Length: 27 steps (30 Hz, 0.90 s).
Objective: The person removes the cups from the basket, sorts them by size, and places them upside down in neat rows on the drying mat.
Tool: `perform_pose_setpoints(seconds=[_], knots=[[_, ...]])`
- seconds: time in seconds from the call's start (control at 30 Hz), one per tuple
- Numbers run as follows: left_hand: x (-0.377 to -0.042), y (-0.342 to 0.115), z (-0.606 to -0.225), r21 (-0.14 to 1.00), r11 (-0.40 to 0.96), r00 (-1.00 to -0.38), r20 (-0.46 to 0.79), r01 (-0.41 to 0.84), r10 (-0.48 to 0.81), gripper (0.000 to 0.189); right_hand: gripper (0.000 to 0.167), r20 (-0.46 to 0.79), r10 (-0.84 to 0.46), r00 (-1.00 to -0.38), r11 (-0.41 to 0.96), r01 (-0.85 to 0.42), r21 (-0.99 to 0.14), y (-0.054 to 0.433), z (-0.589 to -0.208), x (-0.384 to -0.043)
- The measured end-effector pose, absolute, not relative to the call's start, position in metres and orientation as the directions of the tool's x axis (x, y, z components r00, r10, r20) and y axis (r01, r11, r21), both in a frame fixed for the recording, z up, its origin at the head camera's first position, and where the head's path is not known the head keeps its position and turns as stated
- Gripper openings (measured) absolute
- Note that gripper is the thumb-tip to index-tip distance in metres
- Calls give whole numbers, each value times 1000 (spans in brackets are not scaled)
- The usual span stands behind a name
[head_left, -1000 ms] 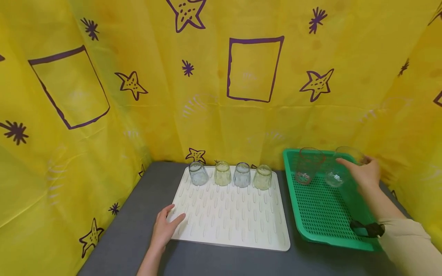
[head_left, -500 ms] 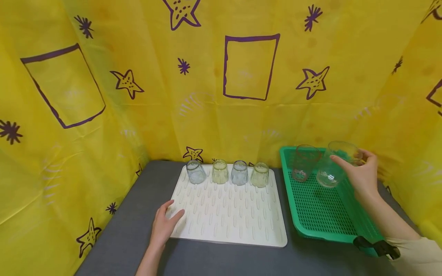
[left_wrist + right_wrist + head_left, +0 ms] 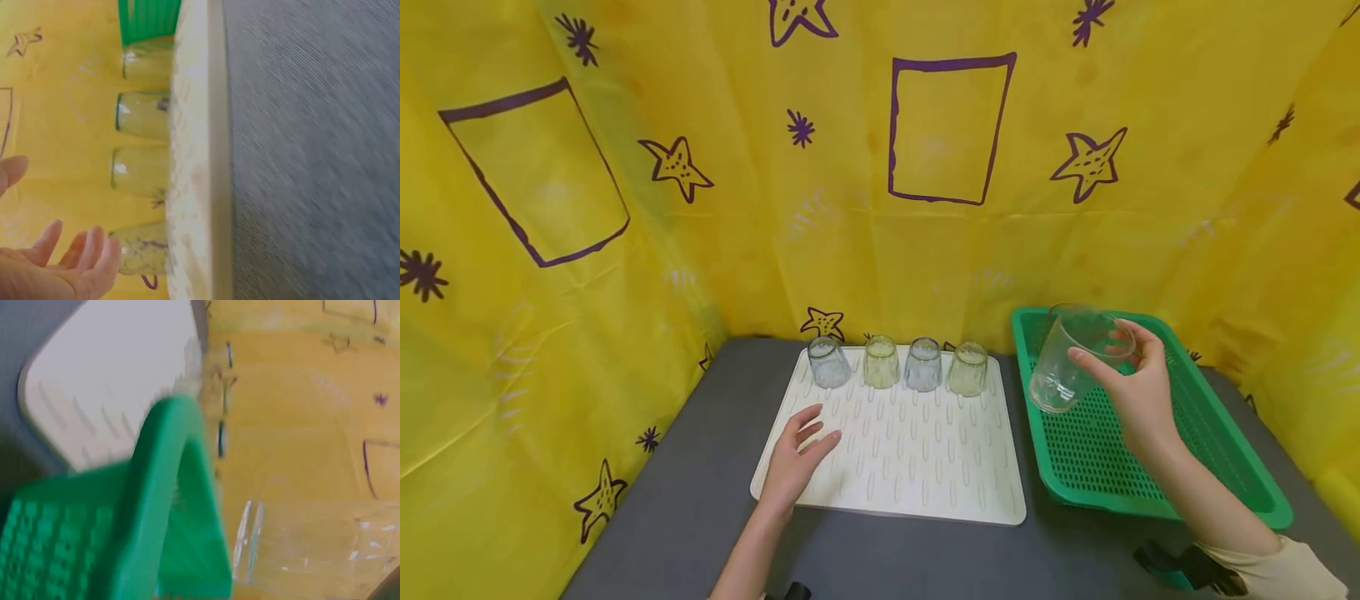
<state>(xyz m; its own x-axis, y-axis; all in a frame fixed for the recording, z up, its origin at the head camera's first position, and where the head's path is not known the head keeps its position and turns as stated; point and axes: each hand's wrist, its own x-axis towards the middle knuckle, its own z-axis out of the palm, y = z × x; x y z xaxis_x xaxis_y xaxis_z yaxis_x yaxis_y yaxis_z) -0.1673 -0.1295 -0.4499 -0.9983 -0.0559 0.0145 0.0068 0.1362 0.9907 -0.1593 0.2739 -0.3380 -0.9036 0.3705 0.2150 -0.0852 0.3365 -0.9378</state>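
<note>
My right hand (image 3: 1138, 396) grips a clear glass tumbler (image 3: 1051, 379) near its rim, fingers on one side and thumb on the other. Tilted, with its base toward the lower left, the tumbler hangs over the left side of the green basket (image 3: 1120, 505). Behind it, a pinkish glass in the basket is mostly hidden. My left hand (image 3: 796, 462) hovers over the left front of the white ridged drying mat (image 3: 902, 467), fingers loosely bent and holding nothing. Along the mat's back edge stand several upturned glasses, among them a bluish one (image 3: 829, 365) and a yellow-green one (image 3: 968, 372).
The basket's raised rim stands just right of the mat, with a narrow gap of grey tabletop (image 3: 700, 475) between them. Yellow patterned cloth (image 3: 842, 258) hangs close behind the mat and basket, and along both sides.
The right hand has carried the clear tumbler leftward across the basket, tilting it further. My left hand has moved right and farther over the mat. The upturned glasses stay in their row.
</note>
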Motion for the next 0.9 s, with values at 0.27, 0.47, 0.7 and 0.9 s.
perform_pose_setpoints(seconds=[0.27,0.47,0.7,0.9], knots=[[-165,-113,-440,995,73,-996,62,67,69,56,68,216,193,-957,257,-163,-953,236,-349,-150],[-163,-100,-433,992,43,-982,108,116,157,58,71,170,54,-984,244,-152,-958,212,-359,-148],[-166,-80,-425,986,27,-935,148,166,323,67,75,150,-77,-986,244,-165,-956,197,-374,-147],[-167,-65,-420,974,80,-891,158,211,427,75,72,175,-144,-974,257,-208,-944,188,-388,-150]])
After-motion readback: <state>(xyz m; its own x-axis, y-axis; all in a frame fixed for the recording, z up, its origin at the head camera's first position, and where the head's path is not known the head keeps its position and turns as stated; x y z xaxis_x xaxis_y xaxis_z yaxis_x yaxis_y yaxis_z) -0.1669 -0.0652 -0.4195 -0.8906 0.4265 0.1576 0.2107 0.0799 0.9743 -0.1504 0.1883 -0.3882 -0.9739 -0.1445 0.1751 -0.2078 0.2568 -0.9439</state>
